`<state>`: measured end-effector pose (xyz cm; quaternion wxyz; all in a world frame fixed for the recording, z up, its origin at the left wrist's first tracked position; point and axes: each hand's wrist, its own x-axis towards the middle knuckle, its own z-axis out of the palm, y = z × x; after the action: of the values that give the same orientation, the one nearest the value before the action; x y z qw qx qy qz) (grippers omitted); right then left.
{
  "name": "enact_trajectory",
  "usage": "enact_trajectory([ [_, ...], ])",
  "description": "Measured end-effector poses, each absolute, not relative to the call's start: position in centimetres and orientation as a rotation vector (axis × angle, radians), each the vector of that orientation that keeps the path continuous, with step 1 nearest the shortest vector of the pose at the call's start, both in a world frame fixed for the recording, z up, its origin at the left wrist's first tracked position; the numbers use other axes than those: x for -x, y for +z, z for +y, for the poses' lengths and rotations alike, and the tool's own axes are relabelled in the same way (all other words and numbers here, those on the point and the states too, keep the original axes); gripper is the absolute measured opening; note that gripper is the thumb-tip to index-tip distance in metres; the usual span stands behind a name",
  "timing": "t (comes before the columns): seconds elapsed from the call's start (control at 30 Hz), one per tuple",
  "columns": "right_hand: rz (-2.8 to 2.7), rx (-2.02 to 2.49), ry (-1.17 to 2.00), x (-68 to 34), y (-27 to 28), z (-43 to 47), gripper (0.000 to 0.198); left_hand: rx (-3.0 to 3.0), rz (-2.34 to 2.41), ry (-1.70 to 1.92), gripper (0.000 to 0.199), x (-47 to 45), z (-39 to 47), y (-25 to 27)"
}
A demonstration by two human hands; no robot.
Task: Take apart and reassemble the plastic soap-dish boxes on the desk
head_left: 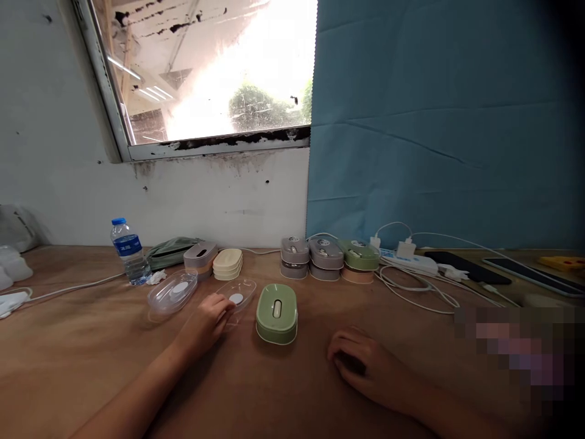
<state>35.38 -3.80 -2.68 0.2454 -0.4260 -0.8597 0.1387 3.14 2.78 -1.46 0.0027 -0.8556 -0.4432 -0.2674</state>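
Note:
My left hand [210,318] is closed, its fingertips pinched at the near edge of a clear plastic lid [247,294] with a white round disc on it. Left of that lies a clear plastic tray [172,292] with another white disc. To the right of my left hand stands a green oval lunch box [276,311], its lid on and a pale oblong piece in the lid's middle. My right hand [361,366] rests on the table, apart from the box. Its fingers curl loosely, with a gap towards the thumb, and nothing shows in them.
Behind are a grey box [201,259], stacked cream containers [227,263], a water bottle [130,250] and a green pouch [167,251]. Stacked grey boxes [325,257] and a green-lidded box [360,259] line the wall. A power strip [411,262], cables and phones [466,266] lie right.

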Motion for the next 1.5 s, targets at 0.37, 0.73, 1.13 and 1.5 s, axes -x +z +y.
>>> enact_trajectory([
  [0.37,-2.345,1.162,0.408,-35.1,-2.7,-3.7,0.019,2.053,-1.466,-0.916,0.020,5.8,5.2,0.9],
  [0.73,-2.353,1.149,0.395,-35.3,-2.8,-3.8,0.018,2.084,-1.614,-0.771,0.018,7.1,5.2,1.2],
  [1.13,-2.360,1.154,0.401,-35.2,-2.7,-3.9,0.019,2.125,-1.579,-0.918,0.021,5.4,4.9,0.7],
  [1.5,-2.378,1.154,0.375,-35.2,-2.8,-3.8,0.019,2.814,-1.019,-0.855,0.051,-8.4,1.5,-3.6],
])
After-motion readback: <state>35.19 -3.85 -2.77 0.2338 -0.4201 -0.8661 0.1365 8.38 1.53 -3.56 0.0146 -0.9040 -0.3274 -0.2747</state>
